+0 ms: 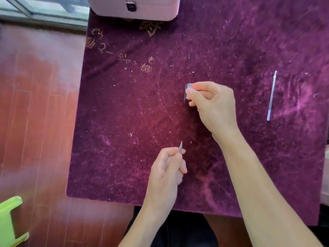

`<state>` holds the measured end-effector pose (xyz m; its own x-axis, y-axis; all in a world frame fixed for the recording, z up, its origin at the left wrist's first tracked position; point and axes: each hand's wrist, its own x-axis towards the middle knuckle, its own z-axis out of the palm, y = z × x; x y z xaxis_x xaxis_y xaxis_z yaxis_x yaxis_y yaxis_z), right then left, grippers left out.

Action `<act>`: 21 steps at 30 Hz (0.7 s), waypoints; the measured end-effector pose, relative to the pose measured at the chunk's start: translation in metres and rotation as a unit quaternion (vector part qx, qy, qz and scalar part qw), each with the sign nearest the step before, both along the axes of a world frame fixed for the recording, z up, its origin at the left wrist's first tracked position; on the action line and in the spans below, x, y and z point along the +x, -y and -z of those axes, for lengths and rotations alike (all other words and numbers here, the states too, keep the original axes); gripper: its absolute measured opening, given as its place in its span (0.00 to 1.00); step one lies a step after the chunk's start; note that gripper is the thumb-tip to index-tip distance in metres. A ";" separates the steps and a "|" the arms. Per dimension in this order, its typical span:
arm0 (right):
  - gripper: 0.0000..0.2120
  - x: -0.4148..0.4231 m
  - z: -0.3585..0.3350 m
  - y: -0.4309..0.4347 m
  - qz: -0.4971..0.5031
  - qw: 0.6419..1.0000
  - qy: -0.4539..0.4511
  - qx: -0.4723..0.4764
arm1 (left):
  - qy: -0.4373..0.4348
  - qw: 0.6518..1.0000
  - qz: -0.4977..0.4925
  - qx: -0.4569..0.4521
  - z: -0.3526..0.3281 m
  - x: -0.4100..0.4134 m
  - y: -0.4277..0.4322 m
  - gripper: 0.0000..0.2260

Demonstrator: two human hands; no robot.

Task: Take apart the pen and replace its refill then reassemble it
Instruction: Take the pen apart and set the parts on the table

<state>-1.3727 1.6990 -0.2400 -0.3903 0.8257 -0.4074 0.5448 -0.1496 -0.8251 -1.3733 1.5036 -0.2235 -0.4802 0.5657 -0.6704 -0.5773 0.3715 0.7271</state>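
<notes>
Two hands [211, 104]; one pen barrel [187, 92]; one pen tip [180, 148]; one refill [271, 96]; one pink case [133, 8]; one green stool [8, 221].

Purple velvet cloth [124, 122] lies bare across its left & centre, open room for a hand to pass, w/ obstacles only at the edges: pink case [135, 8] at the far edge, spare refill [271, 97] lying well off to the right.
</notes>
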 end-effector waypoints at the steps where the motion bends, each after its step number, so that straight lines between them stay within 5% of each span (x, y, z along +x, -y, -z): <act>1: 0.06 -0.006 0.001 -0.002 -0.004 1.000 0.009 0.011 | 0.002 1.000 -0.008 0.001 0.001 -0.001 -0.001 0.13; 21: 0.05 -0.022 0.004 0.001 -0.041 0.991 0.093 0.088 | -0.012 1.000 -0.026 0.004 0.005 -0.018 -0.004 0.11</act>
